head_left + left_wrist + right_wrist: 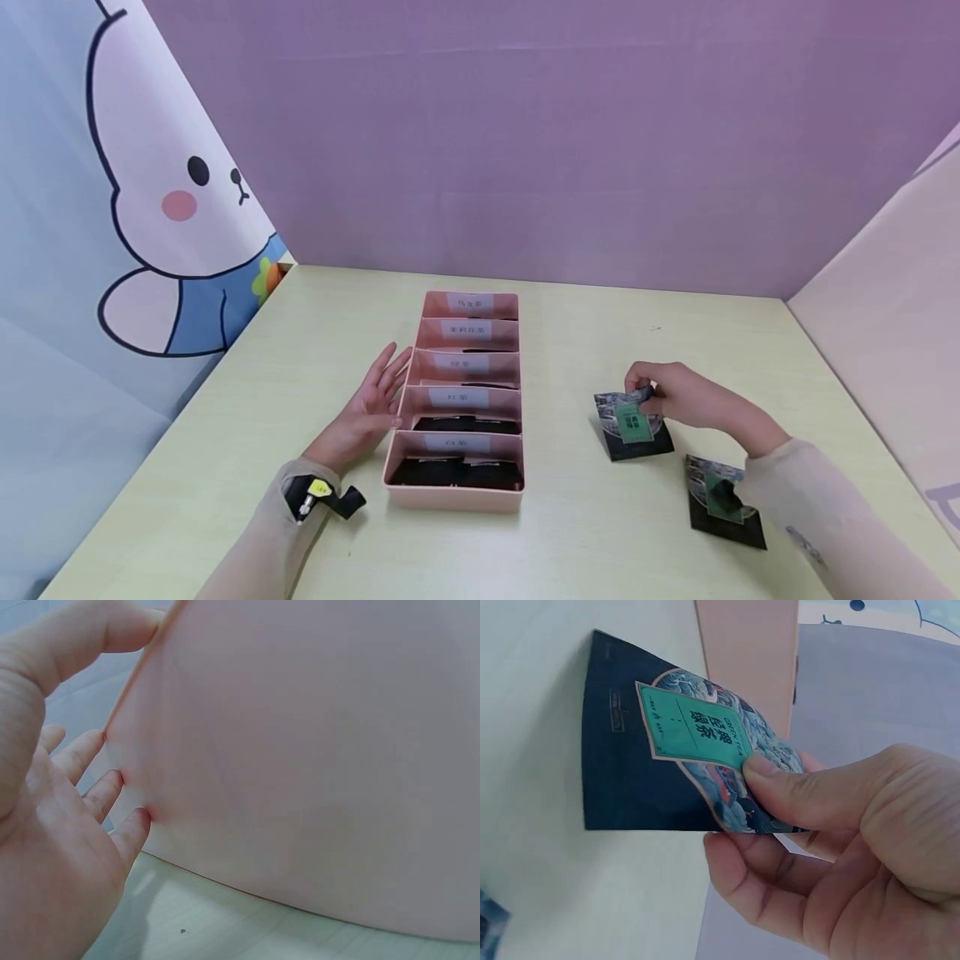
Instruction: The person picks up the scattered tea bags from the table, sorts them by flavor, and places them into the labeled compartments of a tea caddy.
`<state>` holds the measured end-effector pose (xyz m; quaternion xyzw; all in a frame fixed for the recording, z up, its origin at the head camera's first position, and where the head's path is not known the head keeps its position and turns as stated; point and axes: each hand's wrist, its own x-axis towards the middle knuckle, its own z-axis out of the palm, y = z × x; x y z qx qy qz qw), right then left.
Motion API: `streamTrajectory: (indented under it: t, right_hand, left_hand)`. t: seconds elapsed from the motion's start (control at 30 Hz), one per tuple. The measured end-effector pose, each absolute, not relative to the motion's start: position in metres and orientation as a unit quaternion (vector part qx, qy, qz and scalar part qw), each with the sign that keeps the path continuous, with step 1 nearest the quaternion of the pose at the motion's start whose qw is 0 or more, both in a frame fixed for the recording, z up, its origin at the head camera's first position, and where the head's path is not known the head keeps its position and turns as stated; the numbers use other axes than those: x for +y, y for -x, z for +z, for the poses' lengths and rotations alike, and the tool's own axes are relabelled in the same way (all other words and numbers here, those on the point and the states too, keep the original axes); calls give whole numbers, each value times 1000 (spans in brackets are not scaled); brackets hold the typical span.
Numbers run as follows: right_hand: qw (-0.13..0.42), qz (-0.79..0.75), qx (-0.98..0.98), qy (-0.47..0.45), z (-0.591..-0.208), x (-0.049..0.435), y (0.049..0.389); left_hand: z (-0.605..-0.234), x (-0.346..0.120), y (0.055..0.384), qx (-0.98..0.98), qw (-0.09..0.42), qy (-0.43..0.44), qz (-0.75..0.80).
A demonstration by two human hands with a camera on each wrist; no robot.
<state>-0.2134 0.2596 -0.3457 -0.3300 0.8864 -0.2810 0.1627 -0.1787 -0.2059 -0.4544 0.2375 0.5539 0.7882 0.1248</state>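
Between thumb and fingers, my right hand (678, 396) pinches a green tea sachet (660, 742), dark blue with a green label and a wave pattern. The head view has this sachet (632, 425) over the right side of the table. A pink divided box (457, 498) stands left of it, with labelled compartments in a row. My left hand (367, 417) touches the box's left side with fingers extended; in the left wrist view its fingertips (135, 825) meet the pink wall and the thumb reaches the rim. Dark sachets (456, 473) lie in the nearest compartments.
A second green-labelled sachet (723, 504) lies on the table (570, 542) near my right sleeve, which partly covers it. A purple backdrop (525, 167) rises behind the table, and a cartoon-printed cloth (67, 292) hangs at the left.
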Motion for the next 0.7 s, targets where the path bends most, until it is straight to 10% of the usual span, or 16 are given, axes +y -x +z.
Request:
streamTrajectory:
  t: [0.7]
  right_hand:
    - [106,-319,900,277,-316,232,236]
  left_hand:
    - [-455,-206,179,551,125,-252,786]
